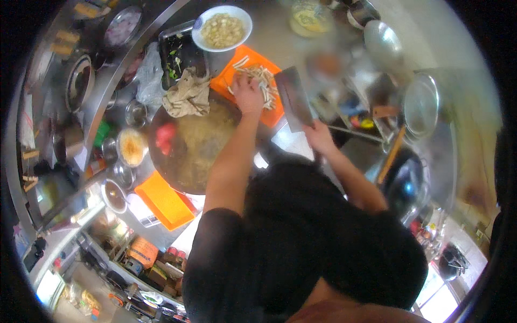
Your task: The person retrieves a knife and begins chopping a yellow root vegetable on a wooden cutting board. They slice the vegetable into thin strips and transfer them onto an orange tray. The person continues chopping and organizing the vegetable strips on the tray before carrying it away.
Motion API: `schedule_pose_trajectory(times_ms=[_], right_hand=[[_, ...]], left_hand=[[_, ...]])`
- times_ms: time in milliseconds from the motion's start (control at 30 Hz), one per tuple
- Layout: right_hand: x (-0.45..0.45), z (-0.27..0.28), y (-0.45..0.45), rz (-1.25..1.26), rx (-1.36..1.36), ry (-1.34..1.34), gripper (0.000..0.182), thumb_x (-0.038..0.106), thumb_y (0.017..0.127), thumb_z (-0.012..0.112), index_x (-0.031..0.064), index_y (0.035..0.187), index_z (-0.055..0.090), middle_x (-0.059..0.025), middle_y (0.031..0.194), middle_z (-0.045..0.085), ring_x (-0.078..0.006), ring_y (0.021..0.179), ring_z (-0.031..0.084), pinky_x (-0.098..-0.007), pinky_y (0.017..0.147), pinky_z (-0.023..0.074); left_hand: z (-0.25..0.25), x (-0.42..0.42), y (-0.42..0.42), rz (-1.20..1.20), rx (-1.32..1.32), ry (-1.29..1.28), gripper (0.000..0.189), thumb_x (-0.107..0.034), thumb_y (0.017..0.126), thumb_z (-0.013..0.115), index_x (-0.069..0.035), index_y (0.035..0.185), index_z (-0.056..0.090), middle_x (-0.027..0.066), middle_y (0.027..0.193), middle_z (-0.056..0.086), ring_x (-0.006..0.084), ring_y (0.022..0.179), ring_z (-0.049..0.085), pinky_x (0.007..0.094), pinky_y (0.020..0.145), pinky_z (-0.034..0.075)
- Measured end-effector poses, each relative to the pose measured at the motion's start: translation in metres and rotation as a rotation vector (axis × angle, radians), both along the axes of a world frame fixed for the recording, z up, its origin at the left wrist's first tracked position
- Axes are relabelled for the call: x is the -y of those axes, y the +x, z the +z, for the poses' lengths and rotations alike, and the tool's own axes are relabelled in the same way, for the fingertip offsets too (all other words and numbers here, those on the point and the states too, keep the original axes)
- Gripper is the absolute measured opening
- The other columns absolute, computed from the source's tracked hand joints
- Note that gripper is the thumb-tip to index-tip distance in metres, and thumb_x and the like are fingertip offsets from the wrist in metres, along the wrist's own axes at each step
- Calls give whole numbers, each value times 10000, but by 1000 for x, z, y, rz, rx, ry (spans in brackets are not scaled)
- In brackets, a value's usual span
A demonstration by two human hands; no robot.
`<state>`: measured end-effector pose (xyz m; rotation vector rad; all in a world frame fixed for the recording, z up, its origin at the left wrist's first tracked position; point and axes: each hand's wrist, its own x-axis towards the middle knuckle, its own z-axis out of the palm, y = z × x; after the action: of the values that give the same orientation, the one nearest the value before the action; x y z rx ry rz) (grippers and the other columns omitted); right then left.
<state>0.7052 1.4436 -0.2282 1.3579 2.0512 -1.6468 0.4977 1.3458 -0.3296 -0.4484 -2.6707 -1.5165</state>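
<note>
My left hand (247, 95) reaches into an orange plastic tray (271, 118), its fingertips among pale cut strips (264, 76) of food. Whether the fingers pinch any strips is hidden. In my right hand (320, 136) is the handle of a cleaver (295, 99), its broad blade standing beside the tray's right edge. A large round chopping block (202, 149) lies below and left of the tray. Pinkish-red pieces (164, 138), apparently meat, rest near the block's left side. A crumpled beige cloth (188, 95) overlaps its upper edge.
A white bowl of chopped pale pieces (222, 30) stands beyond the tray. Left of it are a dark metal tray (165, 60) and a plastic bag (148, 78). Another orange tray (165, 202) sits below the block. At right are a wok (408, 181) and a strainer (421, 105).
</note>
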Motion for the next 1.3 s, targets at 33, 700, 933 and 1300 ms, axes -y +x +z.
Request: schedule_pose_trajectory(times_ms=[33, 700, 933, 1300], right_hand=[[-5, -1, 8, -24, -14, 25, 166, 197, 889, 559, 32, 869, 562, 1, 564, 472, -100, 442, 439, -288, 419, 380], [-9, -11, 55, -135, -68, -47, 197, 208, 878, 564, 14, 864, 590, 1, 595, 511, -66, 484, 464, -269, 437, 371], [30, 14, 18, 684, -195, 447, 216, 275, 879, 578, 62, 907, 605, -177, 759, 621, -383, 736, 606, -474, 628, 466], [183, 8, -100, 812, -697, 516, 268, 298, 922, 516, 55, 993, 603, -194, 897, 649, -409, 815, 620, -493, 693, 493]], left_hand=[[-3, 4, -3, 29, 4, -8, 408, -177, 867, 559, 6, 1231, 534, 300, 1323, 432, 441, 1243, 397, 493, 1050, 326], [18, 46, 3, -433, -201, -330, 329, -184, 861, 582, -94, 1175, 623, 152, 1386, 428, 387, 1272, 387, 468, 1053, 334], [59, 244, 44, 144, 144, -290, 289, -257, 948, 518, 1, 876, 627, 215, 736, 608, 362, 689, 578, 419, 666, 473], [26, 483, 214, 990, 284, -255, 453, -334, 978, 411, 64, 891, 609, 266, 842, 631, 405, 768, 591, 446, 709, 463]])
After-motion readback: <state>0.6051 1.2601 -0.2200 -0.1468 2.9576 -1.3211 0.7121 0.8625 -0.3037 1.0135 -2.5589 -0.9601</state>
